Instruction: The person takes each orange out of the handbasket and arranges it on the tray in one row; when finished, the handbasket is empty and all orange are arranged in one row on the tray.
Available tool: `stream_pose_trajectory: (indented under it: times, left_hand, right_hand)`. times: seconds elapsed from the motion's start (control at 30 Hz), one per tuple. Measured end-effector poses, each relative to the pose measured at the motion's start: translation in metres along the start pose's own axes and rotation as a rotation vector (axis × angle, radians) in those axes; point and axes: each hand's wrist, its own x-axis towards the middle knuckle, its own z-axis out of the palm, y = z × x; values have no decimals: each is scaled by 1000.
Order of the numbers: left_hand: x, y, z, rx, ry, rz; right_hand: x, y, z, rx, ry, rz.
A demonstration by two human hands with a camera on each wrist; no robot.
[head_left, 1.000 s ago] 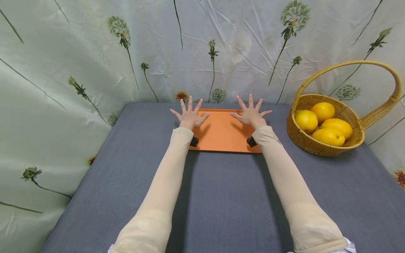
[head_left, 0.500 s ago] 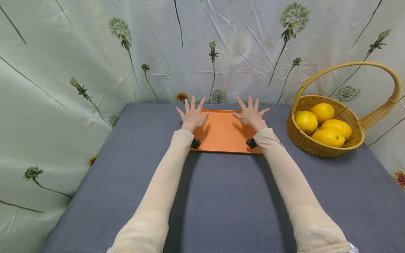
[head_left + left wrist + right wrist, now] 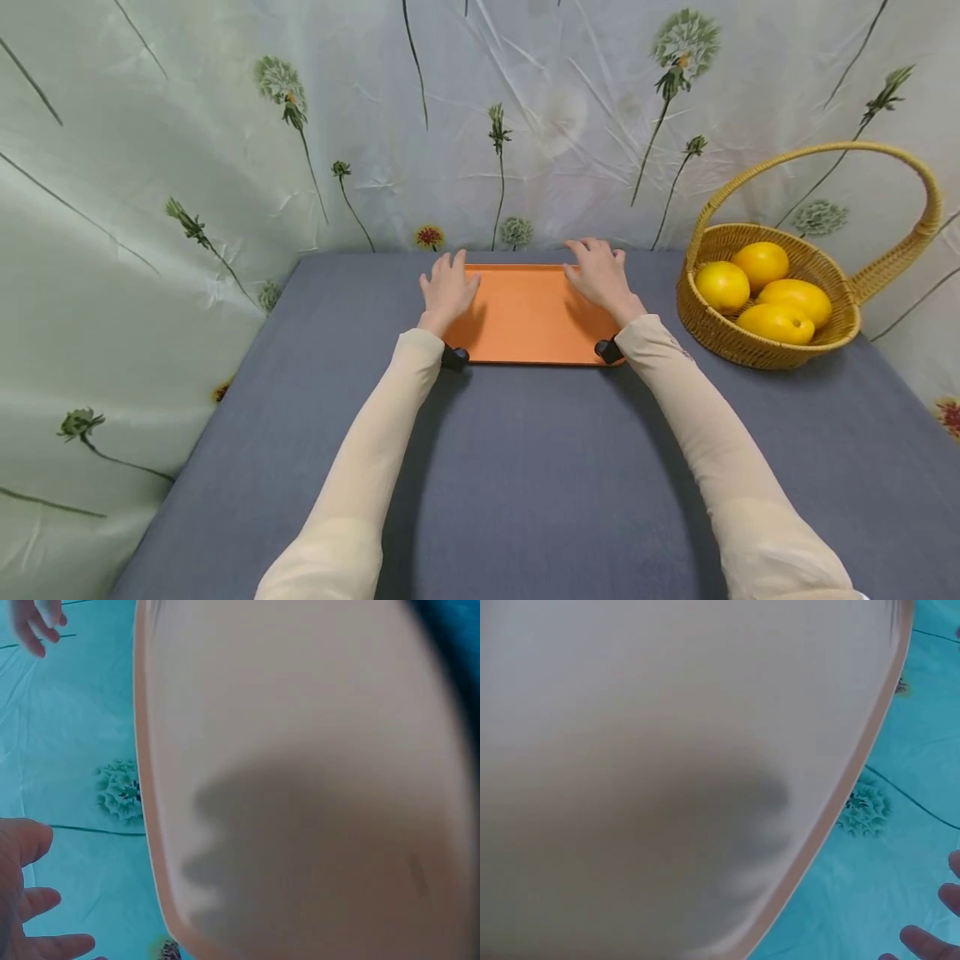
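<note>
An orange rectangular tray (image 3: 521, 317) lies on the grey-blue cloth toward the back of the table. Over its left end hovers my left hand (image 3: 447, 292), fingers loosely bent and holding nothing. My right hand (image 3: 600, 275) is above the right end, its fingers bent a little more and also holding nothing. Both hands cast shadows on the tray. In the left wrist view the tray (image 3: 300, 697) fills most of the picture, with the left fingers (image 3: 64, 946) beside its rim. The right wrist view has the tray (image 3: 667, 690) too, and right fingertips (image 3: 922, 941) at the edge.
To the right stands a wicker basket (image 3: 750, 354) with a tall handle, holding several yellow fruits (image 3: 776, 323). A flower-printed curtain (image 3: 555, 192) hangs behind the table and down its left side. Dark cameras sit at both wrists.
Both hands had fingers spread wide before; now the fingers are drawn together and bent. The wrists have moved slightly apart and the right hand has turned inward. Tray and basket stay in place.
</note>
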Motion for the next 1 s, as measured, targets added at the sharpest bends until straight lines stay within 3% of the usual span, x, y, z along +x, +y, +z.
stream_pose_trajectory:
  times: [0.2,0.53,0.77,1.0]
  left_hand:
    - [-9,-12,-6,-102,2,11]
    - [-29,-25,-23,-247,-26,74]
    - [-45,-45,-18,-333,-77,91]
    - [-54,-64,-7,-372,-112,61]
  right_hand:
    - [-8,1,-9,-7,76,-48]
    - [-28,6,-18,80,273,-144]
    - [-51,13,-23,147,338,-156]
    - [-66,26,-25,180,392,-158]
